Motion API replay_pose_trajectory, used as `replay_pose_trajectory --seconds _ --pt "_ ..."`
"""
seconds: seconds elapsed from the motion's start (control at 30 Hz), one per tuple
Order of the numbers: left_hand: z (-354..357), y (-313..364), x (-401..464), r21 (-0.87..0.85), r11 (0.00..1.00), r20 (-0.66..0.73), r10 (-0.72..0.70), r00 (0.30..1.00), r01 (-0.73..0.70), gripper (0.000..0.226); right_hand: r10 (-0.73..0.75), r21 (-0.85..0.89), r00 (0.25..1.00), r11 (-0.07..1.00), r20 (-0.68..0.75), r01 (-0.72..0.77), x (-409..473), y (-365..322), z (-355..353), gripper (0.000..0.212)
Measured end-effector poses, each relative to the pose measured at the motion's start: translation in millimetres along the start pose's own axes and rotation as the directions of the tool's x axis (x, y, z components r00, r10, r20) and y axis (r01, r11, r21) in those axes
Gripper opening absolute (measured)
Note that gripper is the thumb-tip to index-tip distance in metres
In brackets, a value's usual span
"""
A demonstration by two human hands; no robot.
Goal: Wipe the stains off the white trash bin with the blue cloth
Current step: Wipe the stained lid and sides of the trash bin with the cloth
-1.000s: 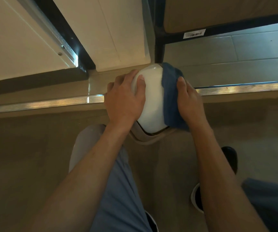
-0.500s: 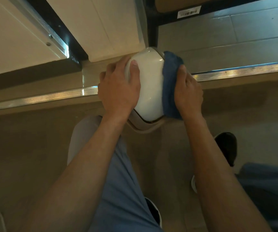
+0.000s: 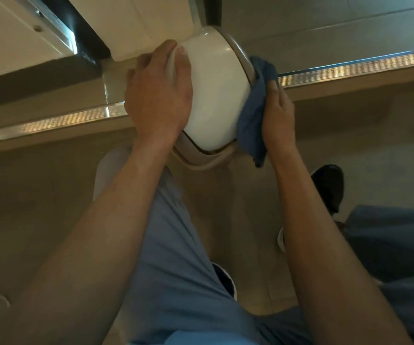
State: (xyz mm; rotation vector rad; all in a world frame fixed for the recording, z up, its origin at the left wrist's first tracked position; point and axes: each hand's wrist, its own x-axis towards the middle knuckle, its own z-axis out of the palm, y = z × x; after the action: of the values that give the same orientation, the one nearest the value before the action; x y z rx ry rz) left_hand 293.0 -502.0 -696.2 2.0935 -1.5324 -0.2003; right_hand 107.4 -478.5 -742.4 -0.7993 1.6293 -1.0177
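The white trash bin [image 3: 214,95] stands on the floor below me, seen from above, its glossy domed lid ringed by a beige rim. My left hand [image 3: 157,95] grips the lid's left side, thumb on top. My right hand [image 3: 278,113] presses the blue cloth [image 3: 253,115] against the bin's right side, below the rim. The cloth hangs down in folds and hides that side of the bin.
A metal threshold strip [image 3: 350,69] crosses the floor behind the bin. A white cabinet door [image 3: 151,18] stands just behind it at the upper left. My blue-trousered legs and a black shoe [image 3: 329,188] are close under the bin.
The cloth has slid off the lid's top down onto the bin's right side, with my right hand following. The bin looks turned slightly. My left hand keeps its grip.
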Motion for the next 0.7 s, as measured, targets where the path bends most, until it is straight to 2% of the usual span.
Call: replay_pose_trajectory --seconds 0.13,0.4,0.47,0.57,0.7 --pt "1.2 -0.7 -0.7 0.005 1.000 -0.017 -0.001 1.000 0.001 0.047 0.021 0.124 0.994 0.992 -0.105 -0.008 -12.5 11.6 10.1 0.028" --pt "-0.3 1.1 -1.3 -0.012 1.000 -0.017 0.003 1.000 -0.004 0.047 0.019 0.084 0.984 0.996 -0.175 -0.004 -27.7 20.6 16.6 0.017" --pt "0.4 2.1 -2.7 -0.010 1.000 -0.018 0.008 1.000 -0.008 0.049 0.060 0.068 0.991 0.996 -0.120 -0.052 -13.5 10.8 8.1 0.025" --pt "1.2 2.0 -2.7 -0.001 1.000 -0.012 0.010 1.000 -0.010 0.050 0.149 0.057 0.987 0.987 0.056 -0.153 8.4 -3.6 -10.9 0.039" --pt "1.0 0.2 -1.6 -0.011 1.000 -0.002 0.016 1.000 -0.016 0.052 0.201 -0.094 0.951 0.979 0.237 -0.183 28.5 -23.6 -29.4 0.023"
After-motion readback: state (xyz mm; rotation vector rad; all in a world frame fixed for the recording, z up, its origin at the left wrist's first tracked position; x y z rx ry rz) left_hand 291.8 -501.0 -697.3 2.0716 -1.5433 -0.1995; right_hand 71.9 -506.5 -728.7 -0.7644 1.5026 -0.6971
